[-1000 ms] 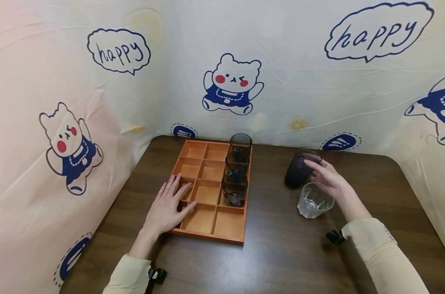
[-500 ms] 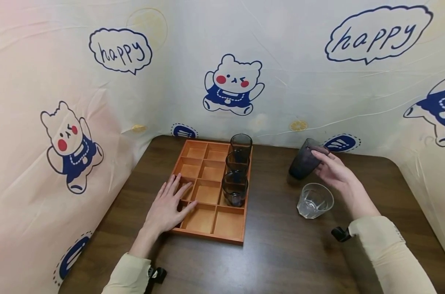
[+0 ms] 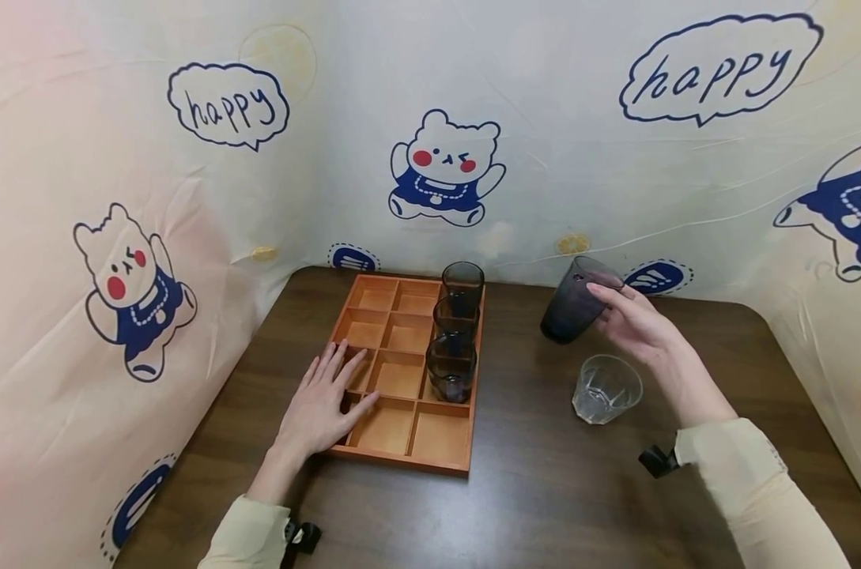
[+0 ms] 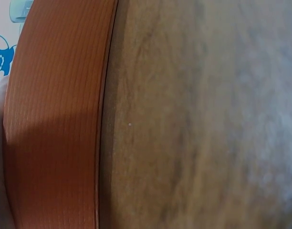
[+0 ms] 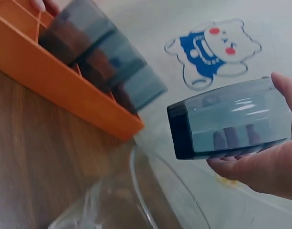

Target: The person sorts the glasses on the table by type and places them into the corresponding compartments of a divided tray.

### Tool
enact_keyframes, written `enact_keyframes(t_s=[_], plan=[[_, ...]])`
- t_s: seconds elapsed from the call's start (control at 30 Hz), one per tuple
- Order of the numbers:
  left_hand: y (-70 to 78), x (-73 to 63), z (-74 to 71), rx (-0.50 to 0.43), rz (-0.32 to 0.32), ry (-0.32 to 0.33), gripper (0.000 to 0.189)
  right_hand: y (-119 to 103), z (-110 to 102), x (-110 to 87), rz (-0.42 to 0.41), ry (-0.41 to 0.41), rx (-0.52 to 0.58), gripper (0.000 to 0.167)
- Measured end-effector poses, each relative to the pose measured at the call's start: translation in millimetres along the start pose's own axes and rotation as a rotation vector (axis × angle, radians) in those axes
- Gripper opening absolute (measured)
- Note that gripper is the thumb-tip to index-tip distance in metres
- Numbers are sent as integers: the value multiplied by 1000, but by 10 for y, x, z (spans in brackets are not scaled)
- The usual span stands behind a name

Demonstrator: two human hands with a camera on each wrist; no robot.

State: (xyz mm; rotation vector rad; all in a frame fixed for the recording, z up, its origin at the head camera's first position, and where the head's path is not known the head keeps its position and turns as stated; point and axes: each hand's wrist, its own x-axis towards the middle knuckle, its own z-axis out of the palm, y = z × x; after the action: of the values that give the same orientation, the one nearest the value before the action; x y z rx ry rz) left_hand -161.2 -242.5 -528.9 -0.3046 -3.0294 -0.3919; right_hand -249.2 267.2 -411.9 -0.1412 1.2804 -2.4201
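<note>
Smoky glass tumbler [image 3: 571,304]: translucent, purplish grey in the head view and more blue-grey in the right wrist view, where pale glints run along its wall and fingers show through it. It narrows from a wide rim to a thick base, and the base is much the darkest part (nearly black, seen from the wrist). It leans at the right of the tray, its rim tipped toward the right hand [image 3: 636,328], which grips it near the top with the thumb on the near side and the fingers around behind. Whether the base touches the table [image 3: 530,490] I cannot tell.

Just below that hand, a clear glass [image 3: 606,389] stands on the dark wood-grain surface, short and faceted toward its foot. Well to the left lies the orange-brown wooden tray [image 3: 440,435], divided into three columns of four compartments. Three dark glasses [image 3: 450,367] stand upright in its right column, one behind another, in the three farther compartments. The left hand [image 3: 319,403] rests on the tray's left edge, fingers spread and gripping none of the glassware. Behind everything hangs a pale cloth [image 3: 565,182] printed with blue-clad bears and "happy" bubbles.
</note>
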Motion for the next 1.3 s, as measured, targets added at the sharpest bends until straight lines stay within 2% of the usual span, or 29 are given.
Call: enact_keyframes(t_s=[0.23, 0.5, 0.83, 1.3], plan=[[9, -16, 0, -8, 5, 4, 87, 110, 215, -93, 9, -14, -51, 24], [17, -33, 1, -5, 3, 2, 86, 318, 383, -192, 47, -64, -49, 24], [22, -18, -13, -7, 13, -4, 85, 617, 452, -298, 78, -120, -86, 26], [9, -19, -14, -5, 5, -7, 85, 911, 592, -318, 136, -96, -138, 25]])
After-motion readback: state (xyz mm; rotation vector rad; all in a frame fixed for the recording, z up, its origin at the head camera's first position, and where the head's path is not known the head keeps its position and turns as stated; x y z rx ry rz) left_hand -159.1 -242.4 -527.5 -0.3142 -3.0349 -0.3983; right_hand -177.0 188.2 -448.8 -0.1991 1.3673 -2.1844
